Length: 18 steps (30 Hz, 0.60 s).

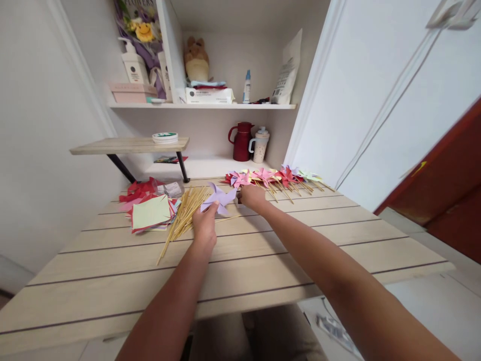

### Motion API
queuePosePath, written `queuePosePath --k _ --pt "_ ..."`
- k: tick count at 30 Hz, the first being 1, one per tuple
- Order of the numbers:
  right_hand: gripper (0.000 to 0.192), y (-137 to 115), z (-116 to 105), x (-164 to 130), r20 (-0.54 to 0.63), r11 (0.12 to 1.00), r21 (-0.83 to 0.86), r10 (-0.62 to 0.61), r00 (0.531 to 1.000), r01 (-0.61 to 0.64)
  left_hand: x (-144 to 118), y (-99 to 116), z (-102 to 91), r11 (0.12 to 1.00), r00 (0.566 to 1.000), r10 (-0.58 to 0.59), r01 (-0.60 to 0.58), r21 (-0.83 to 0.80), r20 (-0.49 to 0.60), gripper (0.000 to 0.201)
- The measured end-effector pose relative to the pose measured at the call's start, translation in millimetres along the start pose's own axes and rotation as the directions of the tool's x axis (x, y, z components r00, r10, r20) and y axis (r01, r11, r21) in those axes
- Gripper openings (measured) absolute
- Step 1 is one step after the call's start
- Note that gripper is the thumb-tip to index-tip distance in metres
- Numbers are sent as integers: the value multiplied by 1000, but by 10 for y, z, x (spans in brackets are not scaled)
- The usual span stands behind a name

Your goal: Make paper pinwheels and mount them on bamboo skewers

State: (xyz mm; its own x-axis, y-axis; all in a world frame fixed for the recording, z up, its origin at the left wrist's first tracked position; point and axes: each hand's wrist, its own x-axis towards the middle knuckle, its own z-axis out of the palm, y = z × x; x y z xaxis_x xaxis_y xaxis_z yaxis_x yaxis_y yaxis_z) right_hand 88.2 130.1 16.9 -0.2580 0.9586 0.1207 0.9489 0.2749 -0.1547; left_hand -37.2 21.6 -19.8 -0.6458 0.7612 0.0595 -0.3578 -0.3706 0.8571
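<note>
The pale wooden table [263, 250] fills most of what I see, its planks running across, its near edge cutting off the person's lap below. Behind it a white shelf [203, 106] carries a pump bottle, a plush toy and boxes, their labels too small to read. Along the far edge of the table lies a row of finished paper pinwheels [276, 176], overlapping so I cannot count them. To the left sits a stack of coloured paper squares [150, 213], the lower sheets hidden under a pale green one, and beside it a bundle of thin wooden sticks [186, 210] fanned toward the near side. Between the two hands lies a lilac pinwheel [219, 197], over the stick tips. The left hand [205, 225] pinches its near lower blade between thumb and fingers. The right hand [252, 195] is curled just beside its far blade; its fingers are tucked under, so I cannot tell whether they grip anything
</note>
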Motion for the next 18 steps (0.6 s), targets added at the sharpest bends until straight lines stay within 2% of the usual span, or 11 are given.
queuePosePath --k 5,9,14,18 --pt "18 48 5 -7 -18 995 96 28 999 -26 -2 17 0 1000 1000 -7 7 -9 2 29" --pt "13 198 -38 -23 -39 965 261 12 999 -2 -8 23 1 1000 1000 -24 24 -12 8 30" --pt "21 440 -76 -89 -47 853 521 -23 999 44 -11 23 -1 999 999 -42 42 -10 17 30" --pt "17 615 6 -237 4 756 653 -74 997 53 -7 0 -2 999 999 -35 35 -10 28 32"
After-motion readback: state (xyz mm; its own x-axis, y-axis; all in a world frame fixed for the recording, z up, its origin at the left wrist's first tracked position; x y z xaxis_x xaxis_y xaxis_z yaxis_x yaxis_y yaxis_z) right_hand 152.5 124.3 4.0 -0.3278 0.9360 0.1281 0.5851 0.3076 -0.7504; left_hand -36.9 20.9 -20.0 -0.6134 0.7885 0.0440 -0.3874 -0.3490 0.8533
